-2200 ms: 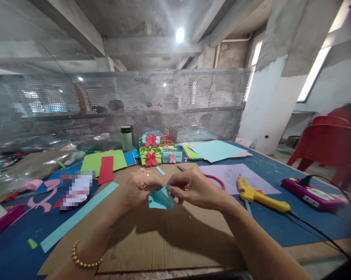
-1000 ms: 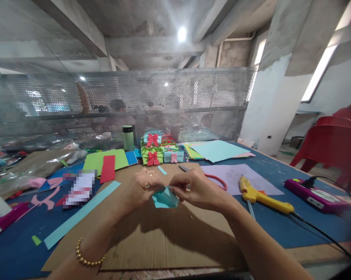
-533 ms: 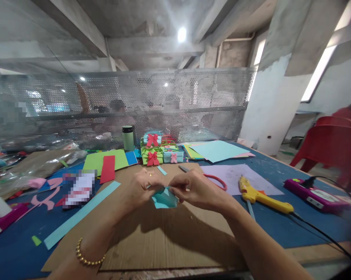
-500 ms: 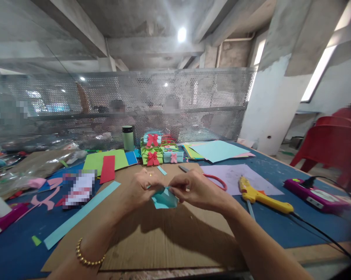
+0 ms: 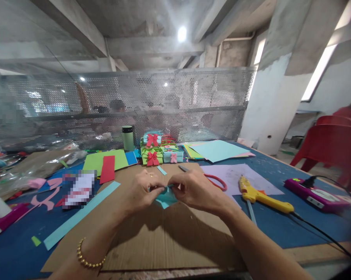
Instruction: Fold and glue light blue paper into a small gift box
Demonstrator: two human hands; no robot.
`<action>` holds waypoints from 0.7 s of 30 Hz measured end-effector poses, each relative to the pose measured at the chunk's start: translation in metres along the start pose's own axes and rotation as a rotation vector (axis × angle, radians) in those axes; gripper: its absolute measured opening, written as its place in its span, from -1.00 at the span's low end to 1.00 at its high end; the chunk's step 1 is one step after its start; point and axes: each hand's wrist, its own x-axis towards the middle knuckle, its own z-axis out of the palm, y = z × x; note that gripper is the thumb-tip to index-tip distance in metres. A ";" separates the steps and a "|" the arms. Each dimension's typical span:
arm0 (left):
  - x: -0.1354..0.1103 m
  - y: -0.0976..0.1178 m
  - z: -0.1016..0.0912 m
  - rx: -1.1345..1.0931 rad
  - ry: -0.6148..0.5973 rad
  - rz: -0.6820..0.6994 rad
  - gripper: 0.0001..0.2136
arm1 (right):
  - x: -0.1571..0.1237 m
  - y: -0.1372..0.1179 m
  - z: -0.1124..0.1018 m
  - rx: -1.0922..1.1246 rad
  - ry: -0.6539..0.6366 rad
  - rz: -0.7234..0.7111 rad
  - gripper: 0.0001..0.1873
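Between my two hands is a small folded piece of light blue paper (image 5: 166,199), held just above the cardboard sheet (image 5: 152,245). My left hand (image 5: 148,188) pinches its upper left edge between thumb and fingers. My right hand (image 5: 191,188) grips the upper right edge the same way. The fingers hide much of the paper's top. Behind my right hand lie scissors with red handles (image 5: 218,182), partly covered. A tiny light blue strip (image 5: 162,170) rests on the cardboard beyond my hands, and a long light blue strip (image 5: 82,216) lies to the left.
A yellow glue gun (image 5: 264,200) lies right, its cord running to a purple power strip (image 5: 315,196). Small paper boxes with bows (image 5: 152,157) stand at the back beside a green bottle (image 5: 128,138). Coloured paper sheets (image 5: 219,149) and a red strip (image 5: 107,169) lie around.
My fingers have shifted along the paper's top edge, the left thumb now pressing nearer the middle. The paper has tilted and shows less of its face.
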 end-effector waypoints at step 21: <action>0.002 0.003 -0.005 -0.060 -0.065 -0.039 -0.82 | 0.000 0.003 0.000 0.011 0.004 -0.043 -0.84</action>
